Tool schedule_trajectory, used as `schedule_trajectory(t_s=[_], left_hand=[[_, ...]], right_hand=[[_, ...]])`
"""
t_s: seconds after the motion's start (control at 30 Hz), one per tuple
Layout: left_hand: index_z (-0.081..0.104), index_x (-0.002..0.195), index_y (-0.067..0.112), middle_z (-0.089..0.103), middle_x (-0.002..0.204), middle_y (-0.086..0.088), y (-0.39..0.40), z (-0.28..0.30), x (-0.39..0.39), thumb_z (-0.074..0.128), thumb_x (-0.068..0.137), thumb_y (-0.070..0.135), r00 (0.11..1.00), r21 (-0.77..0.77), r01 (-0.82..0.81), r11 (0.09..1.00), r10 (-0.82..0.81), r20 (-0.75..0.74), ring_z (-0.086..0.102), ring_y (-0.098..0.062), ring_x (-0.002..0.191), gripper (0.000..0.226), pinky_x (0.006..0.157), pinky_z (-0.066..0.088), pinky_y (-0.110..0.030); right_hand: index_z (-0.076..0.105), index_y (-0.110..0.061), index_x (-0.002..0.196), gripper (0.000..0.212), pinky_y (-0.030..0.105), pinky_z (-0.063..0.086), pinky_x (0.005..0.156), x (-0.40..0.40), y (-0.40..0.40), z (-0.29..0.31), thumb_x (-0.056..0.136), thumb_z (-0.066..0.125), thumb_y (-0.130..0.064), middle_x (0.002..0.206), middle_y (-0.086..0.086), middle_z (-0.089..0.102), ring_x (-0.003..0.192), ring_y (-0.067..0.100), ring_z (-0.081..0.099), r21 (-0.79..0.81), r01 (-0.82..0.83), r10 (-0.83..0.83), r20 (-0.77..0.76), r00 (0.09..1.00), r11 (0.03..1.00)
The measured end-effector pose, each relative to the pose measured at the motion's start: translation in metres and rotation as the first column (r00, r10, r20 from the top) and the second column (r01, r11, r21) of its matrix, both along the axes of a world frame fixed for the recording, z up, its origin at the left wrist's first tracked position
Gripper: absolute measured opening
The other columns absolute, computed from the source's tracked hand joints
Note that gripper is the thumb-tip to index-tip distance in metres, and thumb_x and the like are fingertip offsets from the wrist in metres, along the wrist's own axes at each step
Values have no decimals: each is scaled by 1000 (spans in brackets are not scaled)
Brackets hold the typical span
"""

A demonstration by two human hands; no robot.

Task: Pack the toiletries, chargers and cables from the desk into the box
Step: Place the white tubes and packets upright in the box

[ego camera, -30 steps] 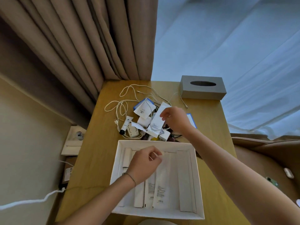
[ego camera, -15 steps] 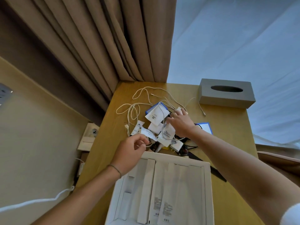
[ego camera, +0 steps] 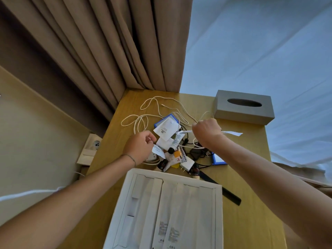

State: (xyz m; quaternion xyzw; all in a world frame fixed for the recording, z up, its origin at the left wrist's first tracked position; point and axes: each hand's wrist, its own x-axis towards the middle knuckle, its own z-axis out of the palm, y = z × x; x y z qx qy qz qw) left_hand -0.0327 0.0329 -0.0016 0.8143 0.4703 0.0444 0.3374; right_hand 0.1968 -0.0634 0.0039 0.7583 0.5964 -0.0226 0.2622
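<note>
My right hand point(ego camera: 206, 133) is closed in a fist over the pile, gripping a long flat white packet point(ego camera: 232, 133) whose ends stick out on both sides; a thin white cable point(ego camera: 154, 105) runs up to the fist. My left hand point(ego camera: 140, 148) is at the pile's left edge, fingers pinched on a small white sachet point(ego camera: 158, 152). The pile holds a white tube with a black cap point(ego camera: 177, 141), a white charger point(ego camera: 187, 163), a black charger point(ego camera: 195, 153) and small brown bottles point(ego camera: 162, 165). The open white box point(ego camera: 129, 186) sits nearest me with flat white packets inside.
A grey tissue box point(ego camera: 244, 106) stands at the desk's far right. A black comb point(ego camera: 230, 195) lies right of the box, a blue-edged card point(ego camera: 217, 159) beside the pile. Curtains hang behind the desk, a wall socket point(ego camera: 97, 144) is on the left.
My left hand left the box and reached to the pile's left edge. My right hand closed on the white packet and lifted it to the right. The view moved forward over the desk.
</note>
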Motion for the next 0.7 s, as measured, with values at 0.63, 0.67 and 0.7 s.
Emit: schedule_trajectory(t_s=[0.63, 0.67, 0.7], left_hand=[[39, 144, 23, 51, 142, -14, 49, -69, 105, 80, 79, 39, 942, 98, 1, 995, 32, -335, 48, -35, 130, 78, 103, 44, -48], [37, 147, 23, 48, 146, -14, 50, -72, 107, 82, 76, 43, 938, 102, 10, 995, 26, -346, 45, -36, 134, 86, 106, 41, -49], [34, 149, 23, 47, 148, -14, 50, -76, 108, 84, 74, 45, 934, 111, 24, 993, 18, -356, 43, -37, 136, 92, 107, 40, -50]], right_hand=[[65, -33, 101, 11, 40, 60, 76, -20, -65, 42, 93, 69, -26, 98, 2, 77, 87, 19, 75, 32, 913, 81, -997, -2, 407], [65, -34, 100, 11, 42, 61, 79, -25, -68, 42, 93, 69, -26, 99, 3, 77, 89, 20, 74, 1, 924, 105, -994, -42, 382], [66, -31, 102, 10, 44, 61, 81, -29, -72, 42, 93, 69, -26, 100, 4, 77, 90, 22, 74, -31, 933, 123, -989, -80, 358]])
